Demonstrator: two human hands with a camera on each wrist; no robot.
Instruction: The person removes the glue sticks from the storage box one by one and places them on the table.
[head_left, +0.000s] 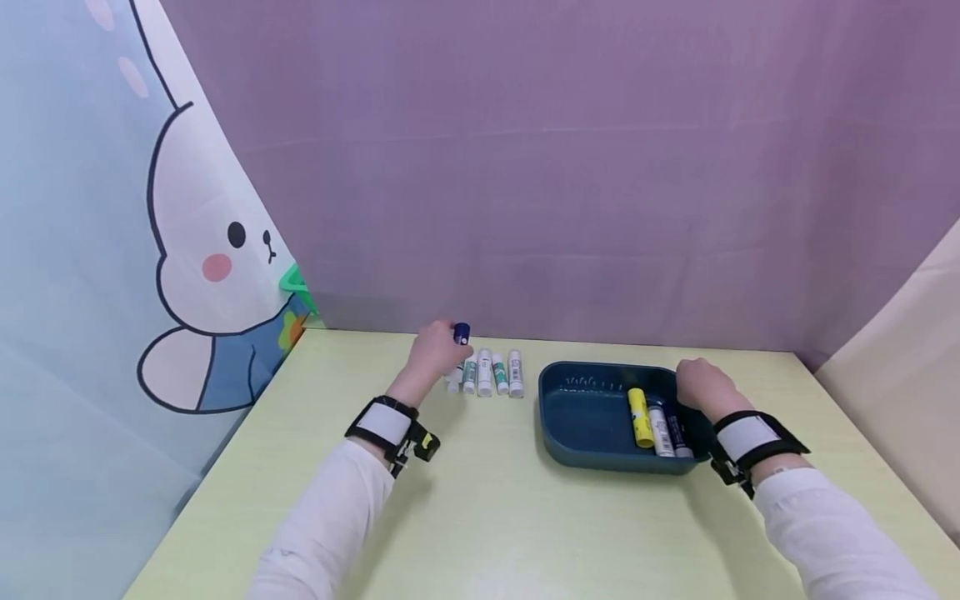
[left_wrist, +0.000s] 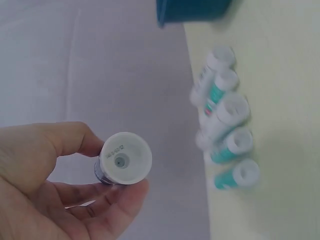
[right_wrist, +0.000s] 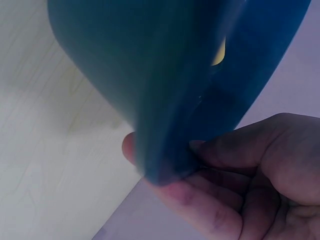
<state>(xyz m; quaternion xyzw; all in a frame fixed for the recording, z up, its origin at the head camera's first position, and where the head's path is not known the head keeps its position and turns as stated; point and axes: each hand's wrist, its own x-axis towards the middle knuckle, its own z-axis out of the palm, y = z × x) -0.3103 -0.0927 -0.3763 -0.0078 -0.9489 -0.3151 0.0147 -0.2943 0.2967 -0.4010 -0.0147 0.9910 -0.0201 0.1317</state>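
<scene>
My left hand (head_left: 438,350) pinches a glue stick (left_wrist: 125,159) with a dark blue label between thumb and fingers; its hollow white end faces the left wrist camera. Beneath that hand, several white and green glue sticks (head_left: 484,372) stand in a row near the table's back edge. With thumb and fingers my right hand (head_left: 705,387) grips the rim of a dark teal tray (head_left: 588,457) at its right side. Inside the tray lie a yellow glue stick (head_left: 641,417), a white one (head_left: 660,430) and a dark-labelled one (head_left: 678,437), side by side on the right.
The pale wooden-look table (head_left: 480,525) ends at a purple cloth backdrop (head_left: 570,167). A cloth printed with a white cartoon animal (head_left: 202,225) hangs at the left. A green plastic piece (head_left: 296,283) shows at the back left corner.
</scene>
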